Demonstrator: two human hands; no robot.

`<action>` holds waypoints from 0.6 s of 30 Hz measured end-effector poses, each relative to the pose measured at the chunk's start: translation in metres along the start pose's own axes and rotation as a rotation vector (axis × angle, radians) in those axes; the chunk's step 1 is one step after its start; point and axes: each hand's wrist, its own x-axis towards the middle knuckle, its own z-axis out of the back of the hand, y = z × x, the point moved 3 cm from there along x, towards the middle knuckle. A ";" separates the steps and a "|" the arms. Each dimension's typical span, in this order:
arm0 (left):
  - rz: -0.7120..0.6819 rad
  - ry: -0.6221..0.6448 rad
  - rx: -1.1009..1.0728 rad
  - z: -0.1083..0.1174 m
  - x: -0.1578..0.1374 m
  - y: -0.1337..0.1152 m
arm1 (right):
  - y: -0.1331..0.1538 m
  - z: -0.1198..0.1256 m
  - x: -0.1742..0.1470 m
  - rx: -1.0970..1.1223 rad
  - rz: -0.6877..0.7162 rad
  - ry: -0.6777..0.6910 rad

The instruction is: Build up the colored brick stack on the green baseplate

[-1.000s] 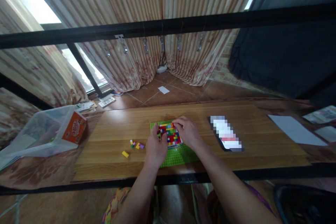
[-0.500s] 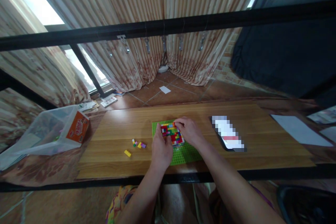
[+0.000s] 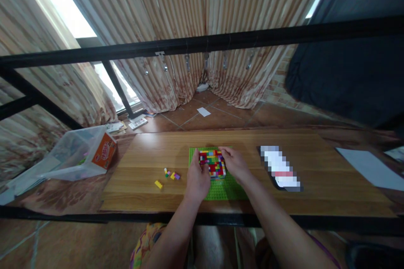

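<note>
A block of colourful toy bricks (image 3: 214,164) sits on the green studded baseplate (image 3: 221,191) at the middle of the table. My left hand (image 3: 198,176) grips the block's left side, with the thumb by its near left part. On the opposite side, the fingers of my right hand (image 3: 232,163) are closed against the block's far right edge; my own hand hides their tips in part. Left of the baseplate lie a yellow brick (image 3: 158,184) and a small group of loose bricks (image 3: 175,175) in yellow, purple, white and green.
A phone (image 3: 280,170) lies on the wooden table (image 3: 132,193) to the right. At the left stands a clear plastic bin (image 3: 75,151) with an orange label. White paper (image 3: 369,166) lies beyond the right end. A black rail (image 3: 202,44) with hanging hooks crosses behind.
The right hand's fingers have slid from the block's far edge to its far right side, uncovering an orange-red brick there. The left hand keeps its grip. The whole view has shifted slightly.
</note>
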 end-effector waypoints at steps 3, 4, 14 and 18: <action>0.002 0.016 -0.031 -0.001 0.004 0.001 | -0.002 -0.003 -0.002 -0.028 -0.010 -0.016; 0.003 0.020 -0.038 -0.001 0.004 0.002 | -0.002 -0.004 -0.003 -0.042 -0.004 -0.028; 0.003 -0.053 -0.006 -0.009 -0.008 -0.001 | -0.003 -0.018 -0.015 -0.130 0.040 -0.153; 0.006 -0.062 -0.031 -0.013 -0.012 -0.001 | 0.001 -0.020 -0.020 -0.169 0.071 -0.184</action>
